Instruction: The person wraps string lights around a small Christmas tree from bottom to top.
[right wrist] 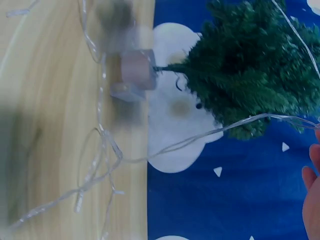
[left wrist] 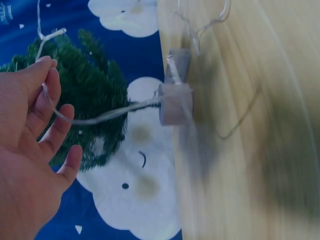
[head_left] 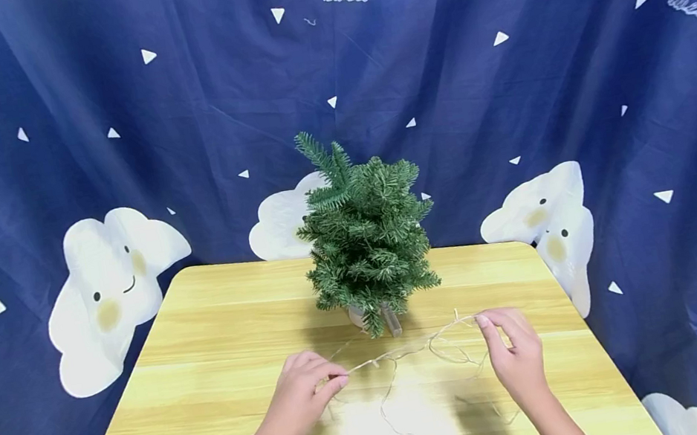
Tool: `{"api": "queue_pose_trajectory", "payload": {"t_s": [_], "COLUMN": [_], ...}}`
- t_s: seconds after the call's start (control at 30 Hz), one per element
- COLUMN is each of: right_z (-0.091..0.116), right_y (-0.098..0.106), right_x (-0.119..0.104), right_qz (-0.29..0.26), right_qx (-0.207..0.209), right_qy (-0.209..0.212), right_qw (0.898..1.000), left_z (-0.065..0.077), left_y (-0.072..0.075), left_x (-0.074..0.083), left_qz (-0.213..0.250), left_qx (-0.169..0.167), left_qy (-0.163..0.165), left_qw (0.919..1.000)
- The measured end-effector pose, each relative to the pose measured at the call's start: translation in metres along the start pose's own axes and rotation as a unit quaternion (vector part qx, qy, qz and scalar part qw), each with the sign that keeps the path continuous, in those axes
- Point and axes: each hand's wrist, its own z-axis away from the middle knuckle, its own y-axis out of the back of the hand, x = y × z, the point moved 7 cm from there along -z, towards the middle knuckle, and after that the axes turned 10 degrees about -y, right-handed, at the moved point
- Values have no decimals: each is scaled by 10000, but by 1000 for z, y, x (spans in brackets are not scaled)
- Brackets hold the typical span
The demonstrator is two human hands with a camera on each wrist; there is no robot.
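Count: one small green tree [head_left: 369, 244], one tangle of clear wire [head_left: 402, 351] with small stubby tips too blurred to count, two hands, one table [head_left: 237, 332].
Left hand [head_left: 303, 390]: thumb and forefinger nearly together, pinching the wire; the other three fingers loosely bent and spread.
Right hand [head_left: 517, 350]: raised, fingers pointing toward the far edge, thumb and fingertip closed on the wire.
Wire: drawn across between the hands, nearer the near edge than the tree; loops hang below, table contact uncertain.
Tree: upright on a pale block base [left wrist: 175, 105], near the middle of the far edge.
Edges: left and right edges lie well apart from the tree; blue curtain [head_left: 220, 79] behind the far edge.
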Motion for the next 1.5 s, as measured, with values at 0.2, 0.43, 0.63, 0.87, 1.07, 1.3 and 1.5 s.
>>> {"api": "queue_pose_trajectory", "payload": {"t_s": [0.2,0.43,0.63,0.87,1.07,1.3,1.5], "right_z": [-10,-15,-20,-31,-40,-45,-48], "right_y": [16,23,28,36,38,45,55], "right_x": [7,8,6,-6,-25,-24,-20], "right_qz": [47,4,58,83,-24,-32,68], "right_qx": [388,646,771,1069,1283,1490,1686], "right_qy": [-191,-104,-179,-233,-91,-219,-421], "right_qw": [9991,9979,9968,9940,9917,9886,9848], "left_z": [1,-3,-7,-13,-27,-50,-64], "left_y": [20,47,66,82,89,96,92], "left_x": [-14,-28,-37,-45,-45,-42,-38], "left_qz": [-69,-509,-687,-927,-1036,-911,-796], "left_qx": [237,421,404,435,663,846,825], "left_qy": [103,165,355,352,138,86,-48], "left_qw": [9996,9977,9962,9941,9923,9922,9934]}}
